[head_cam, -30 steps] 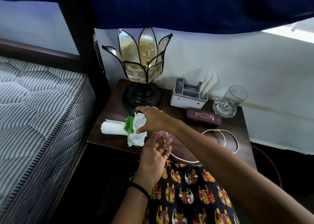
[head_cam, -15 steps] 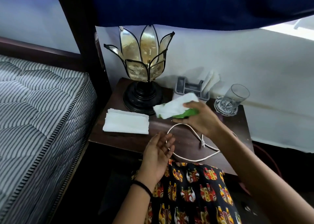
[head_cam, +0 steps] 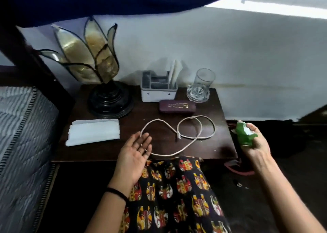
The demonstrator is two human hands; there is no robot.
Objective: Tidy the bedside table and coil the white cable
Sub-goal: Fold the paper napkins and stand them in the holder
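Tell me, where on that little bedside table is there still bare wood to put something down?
Bare wood shows between the lamp base and the maroon case, and along the front edge below the folded tissues. The middle and right are taken by the loose white cable. The back row is crowded: grey organizer, then glass.

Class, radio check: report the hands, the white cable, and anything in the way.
Left hand open, palm up, at the table edge beside the cable. Right hand grips a green-and-white wad, off the table. Cable loose, uncoiled. Nothing on it.
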